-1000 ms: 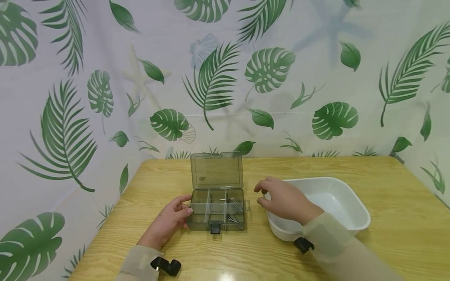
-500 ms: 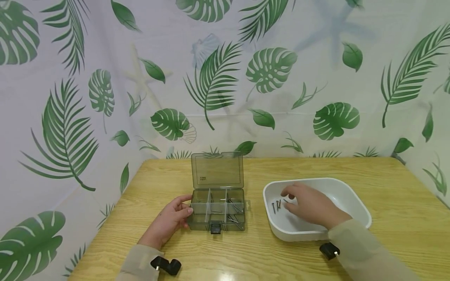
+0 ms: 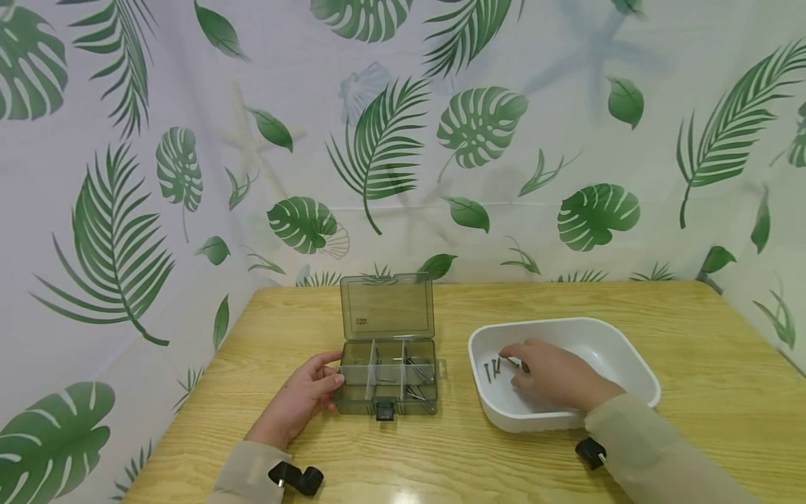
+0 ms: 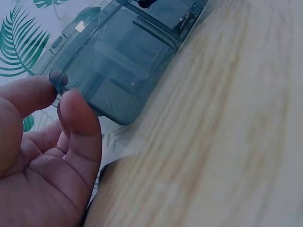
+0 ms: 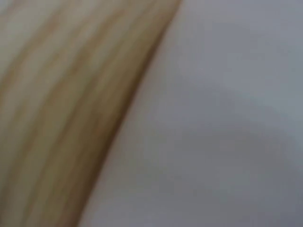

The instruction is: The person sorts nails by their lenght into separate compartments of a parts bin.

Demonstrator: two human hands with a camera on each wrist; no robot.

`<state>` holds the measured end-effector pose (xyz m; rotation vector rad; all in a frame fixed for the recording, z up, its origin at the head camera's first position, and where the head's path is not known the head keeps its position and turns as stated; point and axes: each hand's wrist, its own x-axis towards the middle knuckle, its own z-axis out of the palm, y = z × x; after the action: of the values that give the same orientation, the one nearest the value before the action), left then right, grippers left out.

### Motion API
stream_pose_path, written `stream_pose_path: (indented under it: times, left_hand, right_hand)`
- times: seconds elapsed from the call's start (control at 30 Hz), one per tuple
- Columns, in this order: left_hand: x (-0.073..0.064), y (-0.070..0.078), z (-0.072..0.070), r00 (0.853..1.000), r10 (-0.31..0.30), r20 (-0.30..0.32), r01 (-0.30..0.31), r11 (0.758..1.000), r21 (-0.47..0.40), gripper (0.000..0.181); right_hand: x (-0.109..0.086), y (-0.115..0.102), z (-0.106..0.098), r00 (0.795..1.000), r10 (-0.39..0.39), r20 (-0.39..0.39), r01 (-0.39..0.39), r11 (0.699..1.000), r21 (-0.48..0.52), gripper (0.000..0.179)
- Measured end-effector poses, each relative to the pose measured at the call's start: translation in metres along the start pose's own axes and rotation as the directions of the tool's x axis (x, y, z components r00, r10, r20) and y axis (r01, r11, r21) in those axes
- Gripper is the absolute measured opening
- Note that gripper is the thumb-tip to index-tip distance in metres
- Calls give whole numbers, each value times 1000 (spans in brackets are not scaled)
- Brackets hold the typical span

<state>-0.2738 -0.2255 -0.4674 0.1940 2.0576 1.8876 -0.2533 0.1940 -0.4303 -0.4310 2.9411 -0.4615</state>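
A smoky see-through compartment box [image 3: 355, 399] stands on the table with its lid [image 3: 388, 306] raised. My left hand [image 3: 306, 392] holds it at its left side, thumb and a finger on the corner. The left wrist view shows that hand [image 4: 52, 156] close up, at the box's corner [image 4: 118, 90]. Thin metal pieces [image 3: 418, 394] lie in the right-hand compartments. Inside a white basin [image 3: 617, 350] is my right hand [image 3: 557, 374], its fingers bent and thumb apart from the index finger. One screw [image 3: 513, 362] lies right by these fingertips, and several other screws [image 3: 494, 368] lie to their left.
The wooden table [image 3: 434, 455] carries the box at left and the basin at right. Behind it hangs a leaf-printed cloth [image 3: 403, 154]. Each sleeve has a black wrist mount [image 3: 297, 479]. In the right wrist view the basin's white wall [image 5: 213, 118] fills most of the picture.
My right hand has moved right from over the basin's left rim, then down into the basin beside the screws. My left hand has stayed on the box.
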Motion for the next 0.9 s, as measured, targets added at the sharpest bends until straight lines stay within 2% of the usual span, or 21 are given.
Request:
stream_pose_path:
  times: [0.2,0.37,0.6,0.9]
  left_hand:
    - [1,0,-2,1000,7,12,-7,1000,9,51]
    - [1,0,-2,1000,6,8,-6,1000,10,51]
    - [1,-5,-1,1000,-2,-6,2,1000,6,49]
    - [2,-4,1,1000,4,-25,-4,1000,7,49]
  right_hand:
    - [2,0,5,997,22,75,-19,999,-51,53]
    - [1,0,4,998,-1,67,4,999,-48,41]
    - [1,2,7,998,-27,64,29,999,-31,12]
    - [-3,0,3,997,-49,64,51,998,-37,18]
